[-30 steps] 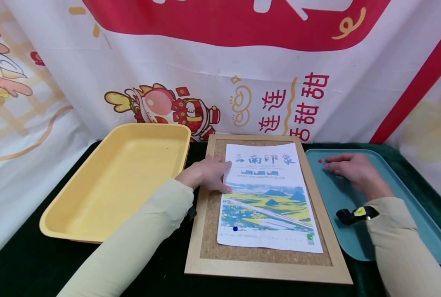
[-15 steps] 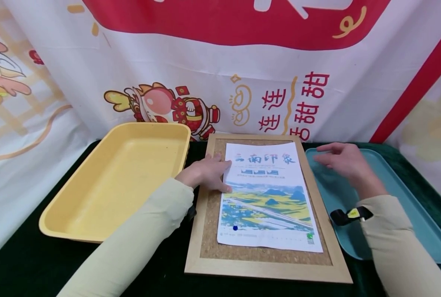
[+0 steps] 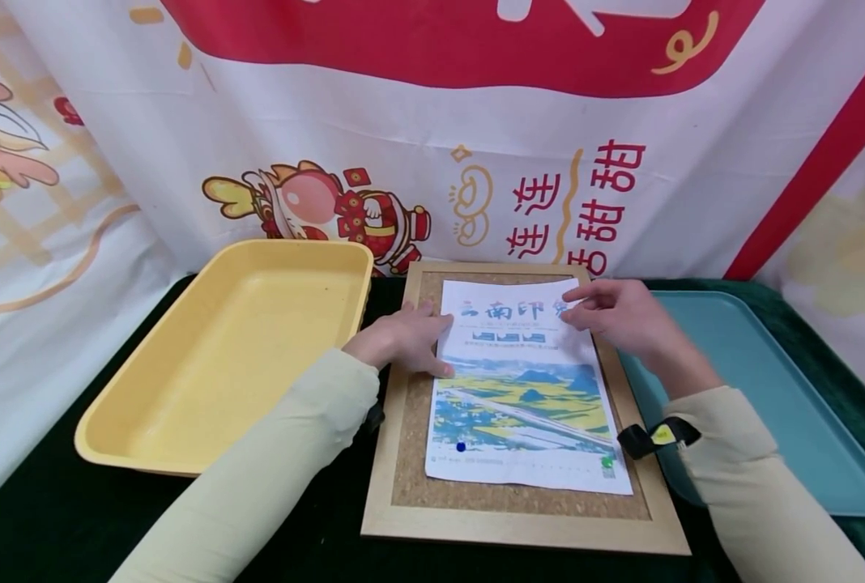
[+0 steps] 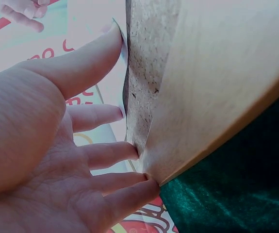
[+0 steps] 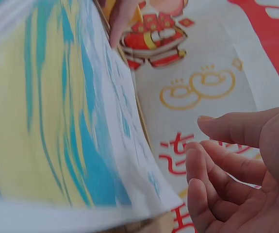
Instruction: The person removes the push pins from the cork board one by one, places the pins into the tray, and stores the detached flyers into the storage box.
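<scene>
A printed landscape poster (image 3: 520, 389) lies on a cork board (image 3: 520, 500) with a wooden frame. A blue ball-headed pin (image 3: 461, 447) marks its lower left, a green pin (image 3: 607, 462) its lower right. My left hand (image 3: 406, 340) rests with spread fingers across the board's left side, its thumb and fingertips at the paper's left edge. Over the poster's upper right corner, my right hand (image 3: 618, 320) hovers with bent fingers; in the right wrist view, thumb (image 5: 241, 127) and fingertips stand slightly apart. No pin shows between them, and whether one is hidden there is unclear.
A deep yellow tray (image 3: 221, 356) stands left of the board. To the right lies a flat blue-green tray (image 3: 753, 389), partly behind my right arm. Dark green cloth (image 3: 316, 518) covers the table, and a printed curtain (image 3: 403, 121) hangs behind.
My right hand has lifted from beside the small red and blue pins on the blue-green tray and moved left to the poster's upper right corner. The left hand has stayed put.
</scene>
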{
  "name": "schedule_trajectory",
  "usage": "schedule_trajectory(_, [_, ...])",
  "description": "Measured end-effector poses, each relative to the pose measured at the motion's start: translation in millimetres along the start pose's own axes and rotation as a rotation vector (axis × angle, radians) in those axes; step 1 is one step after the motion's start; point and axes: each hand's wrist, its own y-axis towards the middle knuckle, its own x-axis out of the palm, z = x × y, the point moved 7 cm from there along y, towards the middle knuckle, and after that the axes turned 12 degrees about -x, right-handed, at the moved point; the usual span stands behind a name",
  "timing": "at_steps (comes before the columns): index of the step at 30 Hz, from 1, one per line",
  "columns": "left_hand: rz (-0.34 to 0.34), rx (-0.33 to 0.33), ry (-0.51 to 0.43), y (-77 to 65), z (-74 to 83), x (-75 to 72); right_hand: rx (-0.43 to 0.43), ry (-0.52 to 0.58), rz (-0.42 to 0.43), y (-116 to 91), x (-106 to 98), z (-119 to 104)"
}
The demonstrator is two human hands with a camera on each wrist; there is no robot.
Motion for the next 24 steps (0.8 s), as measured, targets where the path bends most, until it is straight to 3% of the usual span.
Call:
schedule_trajectory(10, [0.001,0.004,0.004,0.0,0.3,0.4,-0.089,-0.010,-0.064,-9,22,-32])
schedule_trajectory(24, [0.021,0.011,0.022,-0.3,1.7,0.1,-0.170,0.033,-0.119,-13,47,-51])
